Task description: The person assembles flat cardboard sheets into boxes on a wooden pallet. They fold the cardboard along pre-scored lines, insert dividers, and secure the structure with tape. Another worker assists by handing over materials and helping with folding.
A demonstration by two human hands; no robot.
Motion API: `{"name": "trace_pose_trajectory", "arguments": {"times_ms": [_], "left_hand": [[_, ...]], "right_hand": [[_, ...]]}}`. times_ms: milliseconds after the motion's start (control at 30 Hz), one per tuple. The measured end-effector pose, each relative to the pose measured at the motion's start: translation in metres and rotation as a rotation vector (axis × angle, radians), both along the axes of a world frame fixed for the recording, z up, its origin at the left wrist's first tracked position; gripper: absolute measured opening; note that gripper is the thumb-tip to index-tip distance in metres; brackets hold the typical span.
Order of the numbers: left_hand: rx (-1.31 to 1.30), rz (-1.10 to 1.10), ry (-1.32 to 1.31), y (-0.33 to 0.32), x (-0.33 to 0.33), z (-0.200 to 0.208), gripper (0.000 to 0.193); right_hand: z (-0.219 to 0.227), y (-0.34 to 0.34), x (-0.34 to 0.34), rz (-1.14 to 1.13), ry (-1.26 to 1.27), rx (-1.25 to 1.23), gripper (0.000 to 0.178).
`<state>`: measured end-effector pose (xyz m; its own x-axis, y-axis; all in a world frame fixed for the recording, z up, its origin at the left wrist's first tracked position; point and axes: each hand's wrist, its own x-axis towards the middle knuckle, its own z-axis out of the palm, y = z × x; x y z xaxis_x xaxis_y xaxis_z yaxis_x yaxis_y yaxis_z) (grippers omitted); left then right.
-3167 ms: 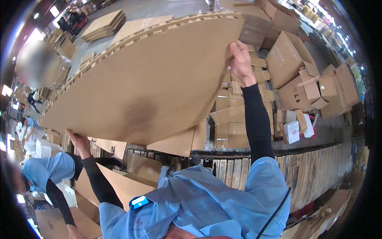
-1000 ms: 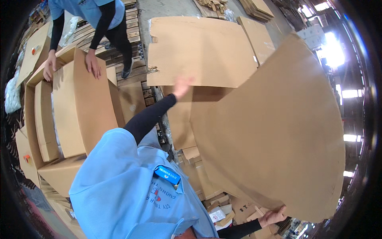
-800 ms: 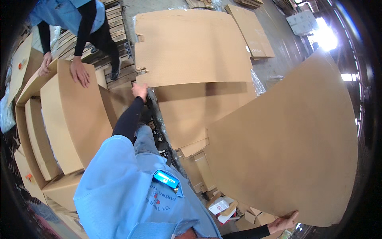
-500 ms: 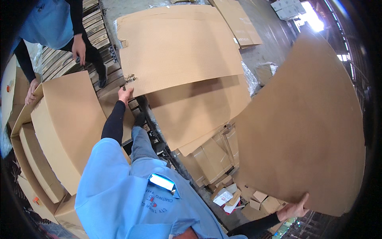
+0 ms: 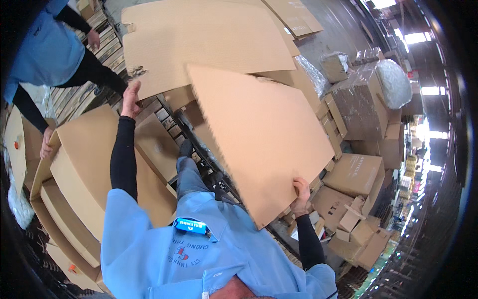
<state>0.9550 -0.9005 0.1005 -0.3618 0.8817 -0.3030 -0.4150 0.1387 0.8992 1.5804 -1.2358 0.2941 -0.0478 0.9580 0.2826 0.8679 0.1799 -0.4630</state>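
Observation:
My left hand (image 5: pixel 130 98) grips the near left corner of a large flat cardboard sheet (image 5: pixel 199 40). That corner looks torn, and the sheet reaches away to the far side. My right hand (image 5: pixel 301 195) holds a second cardboard sheet (image 5: pixel 264 139) by its right edge, thumb on top and the other fingers mostly out of sight. This sheet slants in front of me, overlapping the near edge of the first, and its left edge is blurred by motion. To my left stands an open carton (image 5: pixel 74 179) with more cardboard inside.
At the left, a co-worker's hand (image 5: pixel 46 143) rests on the open carton. A slatted wooden platform (image 5: pixel 107 55) lies beyond it. On the right are a wrapped box (image 5: pixel 361 97), a closed carton (image 5: pixel 354 173) and loose cardboard scraps (image 5: pixel 351 222). Folded cardboard (image 5: pixel 294 17) lies at the back.
My right hand has swung the second sheet leftward and inward, from the far right to across my front. My left hand and its sheet have shifted slightly left. The co-worker's other hand has moved up.

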Motion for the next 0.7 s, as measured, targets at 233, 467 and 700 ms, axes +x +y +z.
{"name": "trace_pose_trajectory", "arguments": {"times_ms": [233, 467, 700], "left_hand": [[-0.036, 0.118, -0.013, 0.03, -0.001, 0.004, 0.039], [-0.346, 0.537, 0.788, 0.002, 0.088, -0.113, 0.043], [-0.023, -0.778, 0.854, -0.212, 0.274, -0.108, 0.046]], "right_hand": [[0.017, -0.028, 0.039, -0.039, -0.415, -0.114, 0.04], [0.008, -0.085, 0.089, -0.126, -0.394, -0.271, 0.035], [0.01, -0.098, 0.088, -0.022, -0.343, -0.32, 0.028]]}}
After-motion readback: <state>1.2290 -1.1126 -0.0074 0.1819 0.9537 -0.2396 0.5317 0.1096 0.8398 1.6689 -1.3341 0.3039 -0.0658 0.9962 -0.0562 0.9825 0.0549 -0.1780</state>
